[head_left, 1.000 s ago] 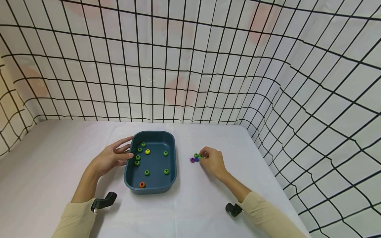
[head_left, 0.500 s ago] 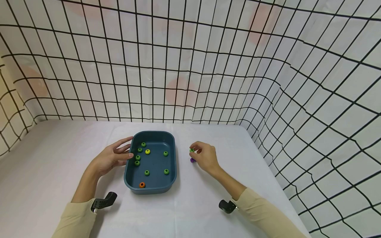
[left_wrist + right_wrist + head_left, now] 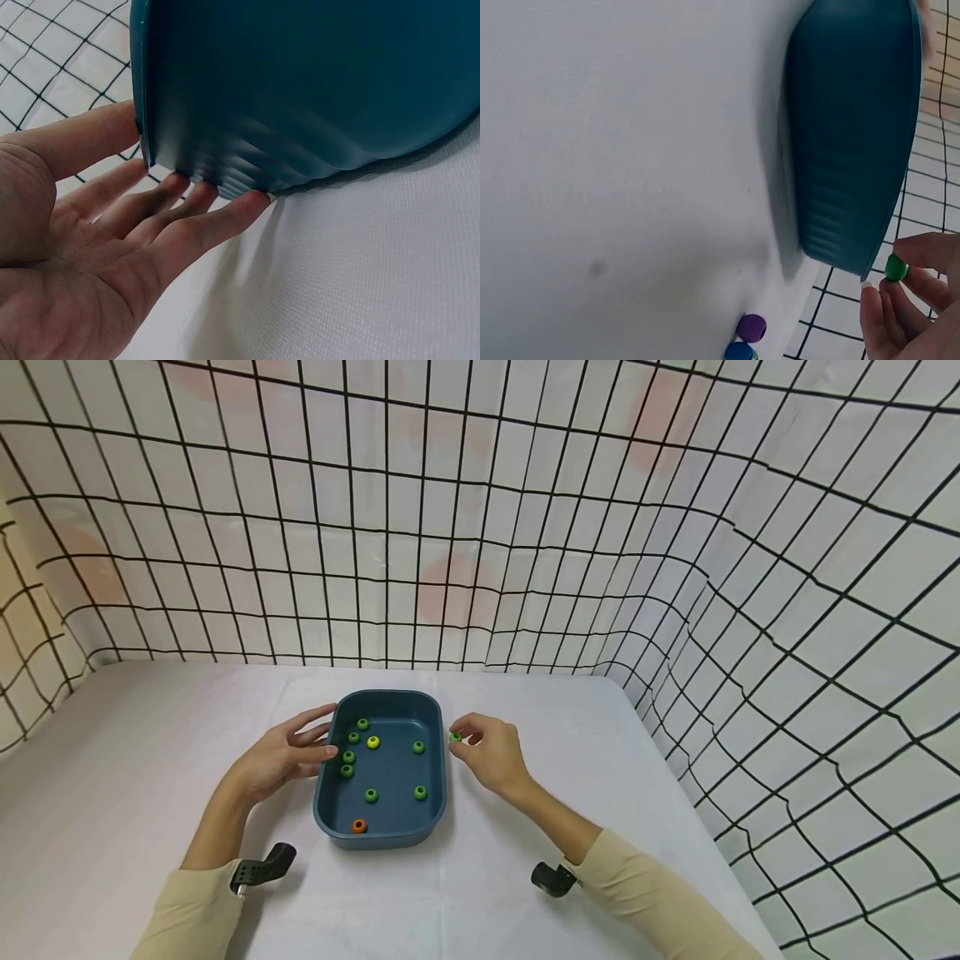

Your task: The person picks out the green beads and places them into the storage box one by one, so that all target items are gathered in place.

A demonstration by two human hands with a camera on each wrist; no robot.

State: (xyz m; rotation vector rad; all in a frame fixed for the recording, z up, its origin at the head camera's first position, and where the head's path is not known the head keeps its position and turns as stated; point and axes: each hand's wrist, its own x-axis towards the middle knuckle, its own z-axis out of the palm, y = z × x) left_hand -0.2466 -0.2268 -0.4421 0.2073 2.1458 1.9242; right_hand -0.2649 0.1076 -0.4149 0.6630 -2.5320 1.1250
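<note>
Right hand [image 3: 491, 756] is pinching green bead [image 3: 455, 737] beside blue tray [image 3: 393, 772]; left hand [image 3: 277, 760], fingers loosely spread, is touching tray.

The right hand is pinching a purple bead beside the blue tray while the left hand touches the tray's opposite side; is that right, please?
Only the colour is wrong: the right hand pinches a green bead, as the right wrist view shows, beside the blue tray, while the left hand touches its opposite side.

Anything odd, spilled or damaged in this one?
Nothing stands out. The tray sits upright, no damage visible; a purple bead and a blue bead lie on the cloth outside it; the right hand pinches a green bead.
</note>
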